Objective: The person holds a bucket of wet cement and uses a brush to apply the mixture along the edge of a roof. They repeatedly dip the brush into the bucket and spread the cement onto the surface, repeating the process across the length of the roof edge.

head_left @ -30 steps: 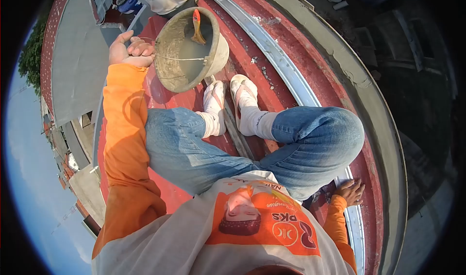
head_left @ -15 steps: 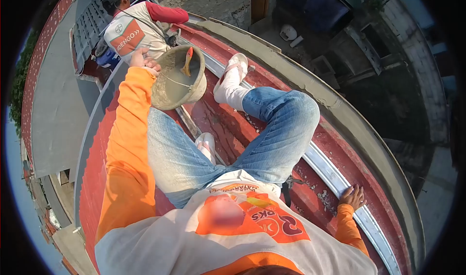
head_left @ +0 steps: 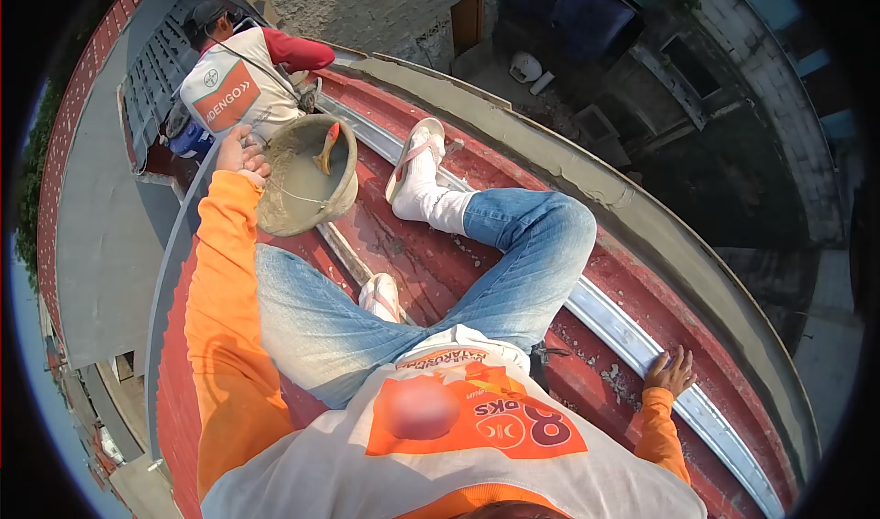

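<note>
Red ribbed roof (head_left: 417, 253), wearer seated on it, knees bent and apart. Left hand (head_left: 243, 154) clenched on the thin wire handle (head_left: 295, 195) of a grey, mortar-stained bucket (head_left: 347, 193), out ahead on the wearer's left. Bucket mouth faces the camera; whether its base bears on the roof, cannot tell. Inside: murky grey liquid (head_left: 305, 180), and a tool (head_left: 326, 149) with red end and tan body, leaning at the far right of the interior, red end near the rim. Right hand (head_left: 671, 372) released, holding nothing, fingers spread, set down over the outer edge of a shiny metal strip (head_left: 610, 328) running lengthwise along the roof. Pale crumbs of debris (head_left: 619, 383) on the red sheet just inside the strip, near that hand. Right foot (head_left: 420, 166), white sock and thong sandal, planted ahead by the strip; left foot (head_left: 379, 297) closer in, beside a narrow weathered batten (head_left: 344, 258) that runs toward the bucket. Beyond the roof's right side, a curved grey mortar ledge (head_left: 642, 212), with a shaded yard below. Co-worker (head_left: 238, 83) just past the bucket, back to camera, dark cap, pale shirt with red sleeve, leaning toward the ledge. Blue container (head_left: 188, 139) just left of the co-worker.
</note>
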`<state>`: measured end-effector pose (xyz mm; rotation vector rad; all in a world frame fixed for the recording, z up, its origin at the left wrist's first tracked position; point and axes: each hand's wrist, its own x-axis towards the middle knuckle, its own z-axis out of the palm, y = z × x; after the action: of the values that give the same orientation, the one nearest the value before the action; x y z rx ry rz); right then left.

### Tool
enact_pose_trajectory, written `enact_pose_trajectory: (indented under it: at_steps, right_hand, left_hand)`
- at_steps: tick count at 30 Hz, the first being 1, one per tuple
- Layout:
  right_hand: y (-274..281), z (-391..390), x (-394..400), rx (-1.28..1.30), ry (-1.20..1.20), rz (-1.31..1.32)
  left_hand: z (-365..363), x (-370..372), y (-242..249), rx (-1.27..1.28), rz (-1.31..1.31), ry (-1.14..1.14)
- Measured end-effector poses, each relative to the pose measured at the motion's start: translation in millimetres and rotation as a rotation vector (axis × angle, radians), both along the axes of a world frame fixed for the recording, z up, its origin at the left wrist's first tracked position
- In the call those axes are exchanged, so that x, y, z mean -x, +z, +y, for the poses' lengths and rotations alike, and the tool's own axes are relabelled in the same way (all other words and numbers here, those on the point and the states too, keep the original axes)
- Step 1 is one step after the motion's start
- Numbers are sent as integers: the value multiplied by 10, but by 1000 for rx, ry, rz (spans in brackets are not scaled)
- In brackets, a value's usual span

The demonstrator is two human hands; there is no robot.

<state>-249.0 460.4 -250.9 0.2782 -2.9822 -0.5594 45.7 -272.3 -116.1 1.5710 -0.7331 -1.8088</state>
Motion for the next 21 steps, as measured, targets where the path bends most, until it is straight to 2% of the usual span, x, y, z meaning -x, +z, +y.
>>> enact_pose_trajectory:
  at_steps: [5, 8, 13, 16, 17, 19, 21]
  right_hand:
    - [66, -52, -20, -6, -56, -52]
    - [64, -44, -14, 23, -5, 17]
    - [-4, -33, -23, 67, 10, 99]
    - [-216, -311, -60, 74, -187, 195]
    - [-317, -540, -123, 31, -210, 194]
    - [-541, -1041, -240, 113, -176, 216]
    - [-641, -1498, -273, 113, -260, 201]
  left_hand:
    - [202, 54, 342, 40, -10, 3]
    - [267, 231, 506, 34, -18, -37]
    - [37, 264, 512, -33, -47, -53]
    - [-122, 225, 436, -48, -27, -120]
    - [-159, 204, 402, -75, -10, -118]
    - [-271, 167, 317, -128, 39, -143]
    - [-327, 212, 227, -100, 87, -211]
